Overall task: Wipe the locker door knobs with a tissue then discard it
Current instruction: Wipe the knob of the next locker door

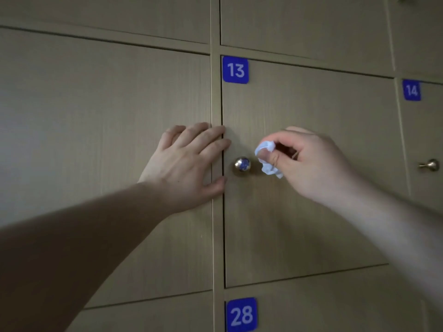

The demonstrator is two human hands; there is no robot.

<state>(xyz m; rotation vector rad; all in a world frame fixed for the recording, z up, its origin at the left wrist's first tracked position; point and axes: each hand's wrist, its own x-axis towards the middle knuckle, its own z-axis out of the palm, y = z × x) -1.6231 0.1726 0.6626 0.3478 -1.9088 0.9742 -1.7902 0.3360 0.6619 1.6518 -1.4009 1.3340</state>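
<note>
Here, crumpled white tissue [268, 159] pinched — round, shiny metal knob [242, 165] beside.

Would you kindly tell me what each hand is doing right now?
Left hand: open, fingers flat against the locker front beside door 13.
Right hand: fingers pinch the crumpled tissue, just right of the knob.

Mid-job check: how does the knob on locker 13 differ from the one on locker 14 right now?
The locker 13 knob faces the camera as a round cap with a blue reflection; the locker 14 knob shows side-on, with its stem visible. The tissue, pinched in the right hand, is just beside the locker 13 knob without touching it; nothing is near the locker 14 knob. Both are shiny metal, at about the same height.
</note>
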